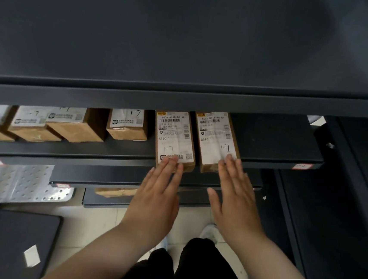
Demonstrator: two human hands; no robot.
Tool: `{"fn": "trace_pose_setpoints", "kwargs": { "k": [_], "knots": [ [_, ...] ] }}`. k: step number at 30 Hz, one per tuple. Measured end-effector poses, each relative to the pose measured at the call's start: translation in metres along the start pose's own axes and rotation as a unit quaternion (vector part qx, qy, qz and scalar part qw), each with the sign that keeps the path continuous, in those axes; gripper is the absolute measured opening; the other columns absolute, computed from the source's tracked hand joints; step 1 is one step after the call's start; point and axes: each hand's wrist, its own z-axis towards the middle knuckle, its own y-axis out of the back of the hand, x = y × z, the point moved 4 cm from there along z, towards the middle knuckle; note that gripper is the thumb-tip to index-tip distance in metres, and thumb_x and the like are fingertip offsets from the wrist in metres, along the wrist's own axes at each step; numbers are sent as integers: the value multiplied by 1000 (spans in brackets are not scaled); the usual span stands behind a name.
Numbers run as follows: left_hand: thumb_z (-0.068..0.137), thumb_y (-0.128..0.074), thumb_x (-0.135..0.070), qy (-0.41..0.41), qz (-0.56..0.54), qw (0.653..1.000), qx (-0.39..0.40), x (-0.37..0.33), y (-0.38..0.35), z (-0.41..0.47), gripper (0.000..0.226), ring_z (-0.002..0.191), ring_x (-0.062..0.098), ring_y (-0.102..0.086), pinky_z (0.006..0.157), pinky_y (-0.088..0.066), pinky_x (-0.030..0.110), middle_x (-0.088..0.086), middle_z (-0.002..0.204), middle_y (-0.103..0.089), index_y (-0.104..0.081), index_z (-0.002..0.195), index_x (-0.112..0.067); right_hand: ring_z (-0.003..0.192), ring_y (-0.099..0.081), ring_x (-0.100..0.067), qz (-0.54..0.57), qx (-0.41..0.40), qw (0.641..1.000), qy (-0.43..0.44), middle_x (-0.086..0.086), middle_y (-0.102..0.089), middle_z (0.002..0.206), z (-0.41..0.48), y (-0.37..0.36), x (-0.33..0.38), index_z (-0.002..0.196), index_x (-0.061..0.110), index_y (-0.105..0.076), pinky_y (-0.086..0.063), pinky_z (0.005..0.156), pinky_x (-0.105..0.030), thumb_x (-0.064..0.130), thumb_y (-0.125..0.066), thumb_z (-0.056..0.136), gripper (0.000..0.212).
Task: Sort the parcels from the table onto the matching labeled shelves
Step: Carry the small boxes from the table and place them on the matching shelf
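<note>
Two long brown parcels lie side by side on a dark shelf [279, 146], both hand-marked "1-7". The left parcel [175, 136] reads A130, the right parcel [216, 135] reads B518. Both stick out slightly over the shelf's front edge. My left hand [157, 195] is flat, fingers together, with its fingertips on the near end of the A130 parcel. My right hand [235, 193] is flat too, fingertips on the near end of the B518 parcel. Neither hand grips anything. A small label [299, 166] marked "1-7" sits on the shelf's front edge at right.
Several more brown "1-7" parcels [126, 123] stand on the same shelf to the left. A wide dark shelf [188, 38] overhangs above. Lower shelves hold a silvery bubble mailer [12, 181] and another parcel [115, 192]. A dark table corner [7, 241] is at bottom left.
</note>
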Motion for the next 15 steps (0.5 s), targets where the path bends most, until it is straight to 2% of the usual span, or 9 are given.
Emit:
{"fn": "trace_pose_setpoints", "kwargs": {
  "k": [5,7,10,15],
  "knots": [
    [74,-76,-19,8,18,998,53,9,-11,13,80,137,29,-33,107,-30,45,17,149,-36,-37,141,0,141,25,-8,-74,17,997,7,8,19,155,15,-6,-1,143,23,15,17,112,-31,53,2,86,66],
    [82,-67,-19,3,21,997,73,12,-8,20,78,143,26,-18,112,-15,41,14,155,-22,-24,146,-2,142,23,-11,-89,14,996,2,6,19,156,24,-4,1,145,23,15,14,113,-34,53,0,88,66],
    [97,-42,-23,-2,11,997,75,16,-3,35,70,144,18,13,114,10,31,7,158,11,3,149,-10,143,19,-12,-99,21,995,-9,3,14,158,42,1,5,150,21,6,11,115,-39,45,-21,99,63],
    [100,-31,-25,14,40,994,104,21,-1,61,66,144,19,19,118,9,32,7,157,20,11,150,-10,145,15,-13,-99,24,995,-14,2,12,159,75,5,7,152,20,0,7,117,-40,40,-29,100,63]
  ]
}}
